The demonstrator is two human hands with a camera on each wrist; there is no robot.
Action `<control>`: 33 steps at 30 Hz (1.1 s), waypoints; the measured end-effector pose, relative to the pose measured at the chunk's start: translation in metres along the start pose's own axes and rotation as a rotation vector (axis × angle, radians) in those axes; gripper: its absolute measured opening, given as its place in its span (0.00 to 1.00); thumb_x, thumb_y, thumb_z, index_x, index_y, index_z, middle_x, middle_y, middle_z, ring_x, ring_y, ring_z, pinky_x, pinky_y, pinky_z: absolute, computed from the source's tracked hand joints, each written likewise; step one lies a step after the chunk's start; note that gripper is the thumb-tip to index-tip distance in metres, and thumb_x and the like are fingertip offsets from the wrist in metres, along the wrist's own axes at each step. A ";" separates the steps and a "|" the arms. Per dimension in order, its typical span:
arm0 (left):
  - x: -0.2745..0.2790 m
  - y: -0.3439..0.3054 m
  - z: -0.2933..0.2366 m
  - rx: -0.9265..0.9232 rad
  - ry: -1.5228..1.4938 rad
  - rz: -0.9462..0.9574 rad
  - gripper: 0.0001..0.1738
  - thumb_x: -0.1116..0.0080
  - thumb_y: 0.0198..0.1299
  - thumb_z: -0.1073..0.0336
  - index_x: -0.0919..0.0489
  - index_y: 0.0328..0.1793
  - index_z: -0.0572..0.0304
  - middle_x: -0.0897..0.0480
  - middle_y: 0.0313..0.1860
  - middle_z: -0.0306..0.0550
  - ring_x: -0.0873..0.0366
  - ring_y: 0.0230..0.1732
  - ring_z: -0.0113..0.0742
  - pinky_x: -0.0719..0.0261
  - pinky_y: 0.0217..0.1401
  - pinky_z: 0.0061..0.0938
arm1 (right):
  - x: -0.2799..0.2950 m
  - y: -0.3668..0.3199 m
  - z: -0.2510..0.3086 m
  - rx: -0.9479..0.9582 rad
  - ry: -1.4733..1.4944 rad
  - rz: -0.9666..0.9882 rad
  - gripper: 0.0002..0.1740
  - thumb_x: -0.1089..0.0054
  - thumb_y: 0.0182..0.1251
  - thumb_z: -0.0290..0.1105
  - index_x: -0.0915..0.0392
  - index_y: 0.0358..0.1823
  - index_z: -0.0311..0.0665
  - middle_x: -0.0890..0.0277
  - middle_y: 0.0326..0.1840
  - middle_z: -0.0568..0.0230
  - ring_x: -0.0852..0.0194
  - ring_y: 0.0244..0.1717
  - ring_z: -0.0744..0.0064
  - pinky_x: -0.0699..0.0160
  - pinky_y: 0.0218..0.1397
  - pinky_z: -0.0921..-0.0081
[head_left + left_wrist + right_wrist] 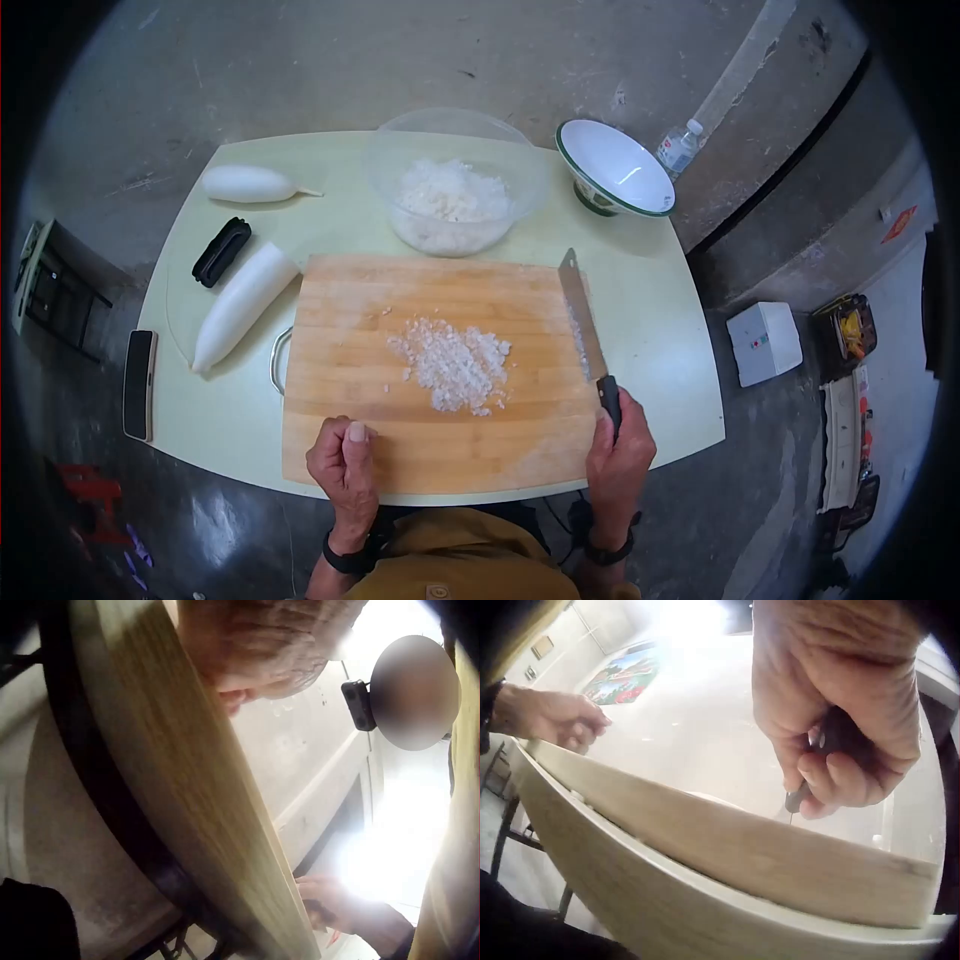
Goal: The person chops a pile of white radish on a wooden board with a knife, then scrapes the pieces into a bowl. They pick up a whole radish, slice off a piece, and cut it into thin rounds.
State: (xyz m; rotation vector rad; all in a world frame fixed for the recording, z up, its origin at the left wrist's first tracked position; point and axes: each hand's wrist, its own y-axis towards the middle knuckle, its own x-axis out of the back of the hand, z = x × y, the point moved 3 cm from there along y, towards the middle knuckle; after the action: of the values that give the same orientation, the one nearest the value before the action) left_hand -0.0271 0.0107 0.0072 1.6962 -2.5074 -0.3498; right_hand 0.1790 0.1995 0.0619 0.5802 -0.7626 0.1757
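Note:
My right hand (620, 452) grips the black handle of a kitchen knife (585, 312) at the right edge of a wooden cutting board (340, 350). White bits cling along the blade, which points away from me. In the right wrist view the fingers wrap the handle (845, 742). A loose pile of finely chopped white radish (455, 365) lies mid-board. My left hand (345, 465), fingers curled and thumb on top, is at the board's near left edge and holds nothing. Behind the board, a clear plastic bowl (385, 165) contains more white chopped pieces.
Left of the board lie a large white radish (243, 308), a black case-like object (222, 252) and a phone (140, 385) at the table's edge. Another white radish (248, 184) is farther back. A green-rimmed white bowl (615, 165) tilts at the back right, near a plastic bottle (680, 147).

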 end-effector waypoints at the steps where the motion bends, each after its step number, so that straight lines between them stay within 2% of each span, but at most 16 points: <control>1: 0.000 0.000 0.000 0.001 0.005 -0.002 0.16 0.47 0.68 0.61 0.27 0.29 0.64 0.29 0.22 0.36 0.39 0.23 0.21 0.41 0.25 0.19 | -0.002 -0.002 0.006 0.027 -0.010 0.022 0.20 0.45 0.61 0.22 0.27 0.56 0.33 0.23 0.42 0.46 0.21 0.40 0.45 0.21 0.41 0.60; 5: 0.000 -0.006 -0.002 0.044 0.009 -0.008 0.16 0.48 0.68 0.62 0.27 0.29 0.65 0.28 0.23 0.36 0.38 0.24 0.21 0.40 0.26 0.20 | -0.008 -0.015 0.031 0.102 0.007 0.150 0.19 0.44 0.61 0.22 0.26 0.55 0.32 0.24 0.39 0.49 0.22 0.36 0.46 0.21 0.37 0.61; 9: 0.001 -0.003 -0.002 0.025 0.020 -0.004 0.15 0.48 0.68 0.62 0.26 0.29 0.65 0.28 0.23 0.37 0.37 0.24 0.22 0.39 0.27 0.20 | -0.024 -0.023 0.046 0.168 0.105 0.215 0.20 0.42 0.60 0.22 0.27 0.55 0.34 0.24 0.37 0.53 0.21 0.33 0.51 0.22 0.33 0.63; 13: -0.001 -0.001 -0.005 0.006 0.039 -0.005 0.15 0.47 0.68 0.63 0.26 0.30 0.65 0.28 0.22 0.38 0.36 0.25 0.22 0.38 0.28 0.20 | -0.028 -0.023 0.056 0.240 0.166 0.192 0.21 0.39 0.58 0.22 0.27 0.55 0.33 0.25 0.34 0.55 0.22 0.30 0.53 0.23 0.30 0.64; 16: -0.001 0.000 -0.006 0.011 0.027 -0.003 0.15 0.47 0.68 0.63 0.26 0.30 0.66 0.28 0.22 0.38 0.37 0.24 0.23 0.39 0.27 0.21 | -0.038 -0.024 0.058 0.260 0.157 0.247 0.22 0.39 0.57 0.21 0.27 0.55 0.32 0.25 0.33 0.54 0.22 0.29 0.54 0.23 0.29 0.66; 19: -0.001 -0.001 -0.005 0.018 0.021 0.001 0.15 0.47 0.68 0.63 0.25 0.30 0.66 0.28 0.22 0.38 0.37 0.24 0.23 0.39 0.27 0.20 | -0.034 -0.020 0.059 0.272 0.184 0.192 0.21 0.39 0.56 0.20 0.26 0.54 0.32 0.25 0.33 0.54 0.22 0.29 0.55 0.23 0.29 0.67; 22: -0.002 -0.001 -0.005 0.020 0.017 -0.001 0.15 0.46 0.68 0.63 0.25 0.30 0.66 0.28 0.22 0.37 0.38 0.24 0.23 0.40 0.27 0.20 | -0.027 -0.021 0.061 0.224 0.197 0.222 0.21 0.39 0.56 0.20 0.25 0.53 0.32 0.25 0.33 0.54 0.22 0.29 0.56 0.24 0.29 0.67; 25: -0.002 -0.001 -0.007 0.021 0.014 0.001 0.16 0.46 0.68 0.62 0.25 0.29 0.66 0.28 0.21 0.37 0.38 0.24 0.22 0.40 0.27 0.21 | -0.036 -0.021 0.057 0.258 0.182 0.284 0.20 0.39 0.57 0.20 0.25 0.53 0.32 0.25 0.32 0.53 0.22 0.28 0.56 0.24 0.29 0.68; 28: -0.002 0.000 -0.008 0.018 0.022 0.007 0.16 0.46 0.68 0.62 0.26 0.29 0.66 0.28 0.21 0.37 0.38 0.24 0.22 0.40 0.27 0.21 | -0.030 -0.018 0.063 0.261 0.223 0.227 0.21 0.40 0.57 0.20 0.25 0.54 0.32 0.25 0.32 0.53 0.22 0.28 0.56 0.24 0.30 0.68; 33: -0.002 -0.001 -0.009 0.038 0.027 0.004 0.16 0.46 0.68 0.63 0.25 0.29 0.66 0.28 0.21 0.37 0.38 0.23 0.22 0.40 0.27 0.20 | -0.029 -0.018 0.060 0.217 0.177 0.260 0.20 0.40 0.57 0.20 0.25 0.53 0.33 0.25 0.32 0.53 0.22 0.28 0.56 0.24 0.30 0.68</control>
State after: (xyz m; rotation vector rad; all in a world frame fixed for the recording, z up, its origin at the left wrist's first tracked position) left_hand -0.0234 0.0108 0.0160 1.6975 -2.5137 -0.2779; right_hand 0.1289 0.1528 0.0681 0.6604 -0.6487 0.5480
